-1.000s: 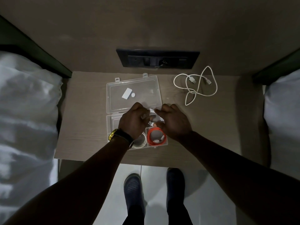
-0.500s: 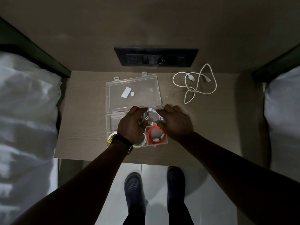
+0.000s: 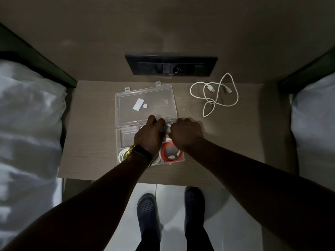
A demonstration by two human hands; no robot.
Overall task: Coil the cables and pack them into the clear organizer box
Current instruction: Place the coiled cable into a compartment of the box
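The clear organizer box (image 3: 120, 140) lies on the wooden table with its lid (image 3: 145, 98) folded back. An orange coiled cable (image 3: 167, 153) fills the near right compartment. A white coiled cable (image 3: 121, 155) sits in the near left one, partly under my wrist. My left hand (image 3: 147, 135) and my right hand (image 3: 185, 134) are side by side over the far right compartment, fingers closed on a white coiled cable (image 3: 167, 127) that is mostly hidden between them. A loose white USB cable (image 3: 214, 96) lies uncoiled at the table's far right.
A black socket panel (image 3: 171, 65) is on the wall behind the table. White bedding flanks the table on the left (image 3: 27, 124) and right (image 3: 315, 115). The table's front edge (image 3: 126, 179) is near my feet. A watch (image 3: 133, 151) is on my left wrist.
Both hands have closed in together over the far right compartment, hiding more of the white coil they hold. The rest has not moved.
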